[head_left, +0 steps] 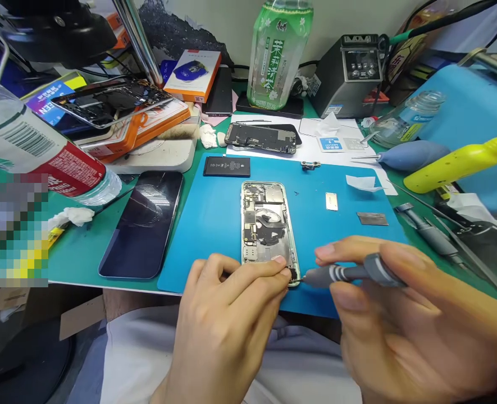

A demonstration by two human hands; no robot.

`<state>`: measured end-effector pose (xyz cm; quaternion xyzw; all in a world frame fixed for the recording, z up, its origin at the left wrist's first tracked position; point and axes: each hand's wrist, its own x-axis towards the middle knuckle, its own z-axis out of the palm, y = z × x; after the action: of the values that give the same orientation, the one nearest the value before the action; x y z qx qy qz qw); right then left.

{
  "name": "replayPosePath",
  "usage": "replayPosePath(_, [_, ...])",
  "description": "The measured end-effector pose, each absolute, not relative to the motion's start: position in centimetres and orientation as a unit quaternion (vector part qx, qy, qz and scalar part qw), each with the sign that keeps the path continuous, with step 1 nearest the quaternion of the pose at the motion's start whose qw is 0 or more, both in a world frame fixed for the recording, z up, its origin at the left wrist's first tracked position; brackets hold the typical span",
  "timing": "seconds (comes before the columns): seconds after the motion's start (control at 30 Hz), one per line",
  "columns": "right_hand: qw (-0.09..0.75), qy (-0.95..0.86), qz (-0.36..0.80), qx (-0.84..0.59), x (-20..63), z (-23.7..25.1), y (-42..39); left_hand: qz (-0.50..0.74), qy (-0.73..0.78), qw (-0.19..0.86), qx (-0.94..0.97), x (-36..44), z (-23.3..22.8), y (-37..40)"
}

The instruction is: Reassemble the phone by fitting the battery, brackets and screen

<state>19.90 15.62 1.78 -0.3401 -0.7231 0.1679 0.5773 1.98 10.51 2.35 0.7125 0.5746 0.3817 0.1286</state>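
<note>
Dark phone (pixel 141 227): on green bench (pixel 80 264), L of blue mat (pixel 201 219). Blk battery (pixel 227 166): upper L of mat. L hand (pixel 227 314): fingertips bunched on lower end of stripped phone (pixel 265 207); can't tell if grip clamps it. Stripped phone: flat on mat, approx. ctr., internals exposed. Screwdriver (pixel 336 275): approx. horiz., tip at phone's lower R corner; contact unclear. R hand (pixel 404 336): grip holds screwdriver, thumb below.
</note>
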Motion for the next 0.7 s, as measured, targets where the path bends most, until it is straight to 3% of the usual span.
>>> replayPosePath(0.27, [0.732,-0.479,0.293,-0.386,19.4,3.1,16.5,0.403,0.566,0.134,0.706,2.0,2.0,9.9])
replayPosePath(0.43, [0.651,-0.507,0.344,-0.449,19.3,2.9,16.0,0.407,0.557,0.078,0.72,0.3,2.4,9.9])
replayPosePath(0.57, [0.634,-0.503,0.345,-0.476,19.5,2.9,16.1,0.332,0.565,0.032,0.754,-0.3,2.2,10.5])
replayPosePath(0.7, [0.616,-0.509,0.362,-0.481,19.7,3.1,16.2,0.347,0.551,0.04,0.758,0.1,1.7,11.1])
